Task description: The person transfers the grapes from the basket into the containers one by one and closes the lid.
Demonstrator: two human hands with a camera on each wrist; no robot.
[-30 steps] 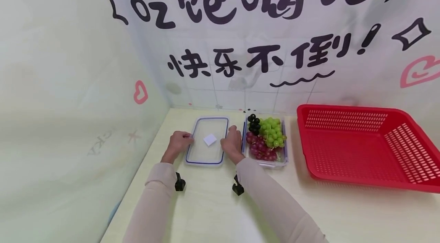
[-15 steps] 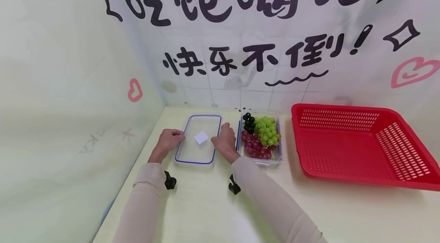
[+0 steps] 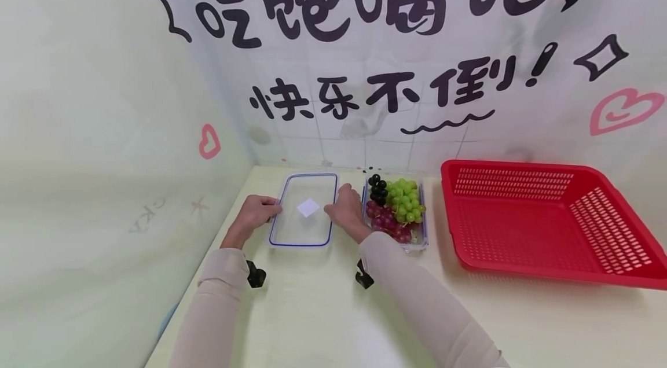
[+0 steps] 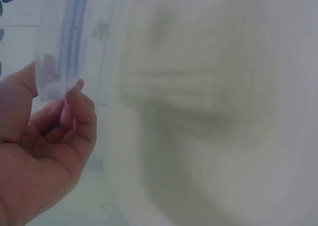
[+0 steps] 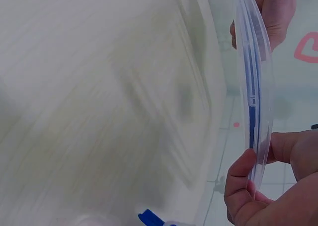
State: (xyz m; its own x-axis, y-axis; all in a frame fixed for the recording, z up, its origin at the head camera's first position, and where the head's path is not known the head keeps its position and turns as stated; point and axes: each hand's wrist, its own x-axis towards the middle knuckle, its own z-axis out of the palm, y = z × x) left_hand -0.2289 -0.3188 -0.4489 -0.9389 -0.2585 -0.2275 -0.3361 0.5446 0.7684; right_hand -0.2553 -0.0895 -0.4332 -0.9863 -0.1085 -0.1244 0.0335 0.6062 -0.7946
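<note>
A clear rectangular lid (image 3: 297, 233) with a blue seal and a white square label (image 3: 308, 208) is held between the two hands. My left hand (image 3: 253, 213) pinches its left edge between thumb and fingers; the left wrist view shows this left hand (image 4: 44, 151) close up. On the opposite edge, my right hand (image 3: 348, 209) grips with thumb and curled fingers. Seen edge-on in the right wrist view, the lid (image 5: 253, 82) is raised above the table, which shows its shadow. Just right of the right hand stands a clear container (image 3: 417, 246) of grapes.
Black grapes (image 3: 377, 188), green grapes (image 3: 406, 200) and red grapes (image 3: 383, 219) fill that container. Further right is a large red plastic basket (image 3: 521, 235). A printed wall sheet (image 3: 333, 148) borders the table (image 3: 312, 310) behind, and another covers the left side.
The lid has shifted slightly left relative to the grape container, and its tilt has changed a little. Both hands keep hold of it. The head view has shifted slightly.
</note>
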